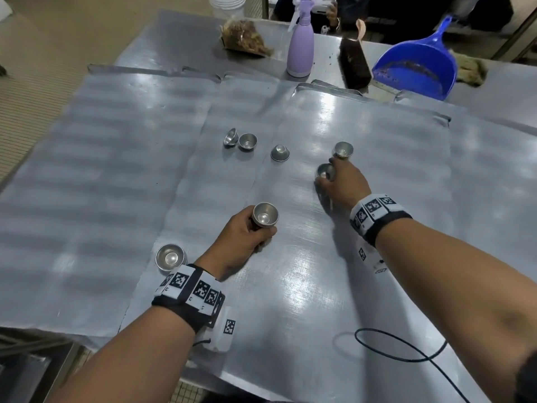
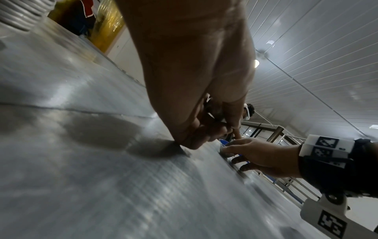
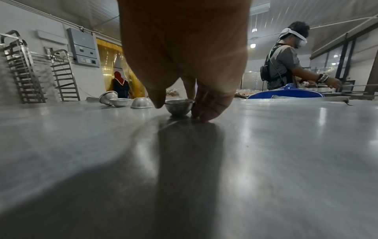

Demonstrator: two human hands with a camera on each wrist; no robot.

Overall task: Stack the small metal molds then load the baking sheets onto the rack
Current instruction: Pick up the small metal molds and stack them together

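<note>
- L hand [image 1: 242, 238]: grip curled round a stack of small round metal molds [image 1: 264, 215], knuckles on the flat silver baking sheet [image 1: 305, 286] on the worktop.
- R hand [image 3: 184, 64]: thumb & fingers pinch an upright small metal mold [image 3: 179, 107], base seemingly touching the sheet.
- Loose molds: one [image 1: 170, 256] near L wrist, three [image 1: 247, 141] further out, one [image 1: 343, 149] just beyond R fingers.
- Blue plastic dustpan [image 1: 418, 65] at far edge.
</note>
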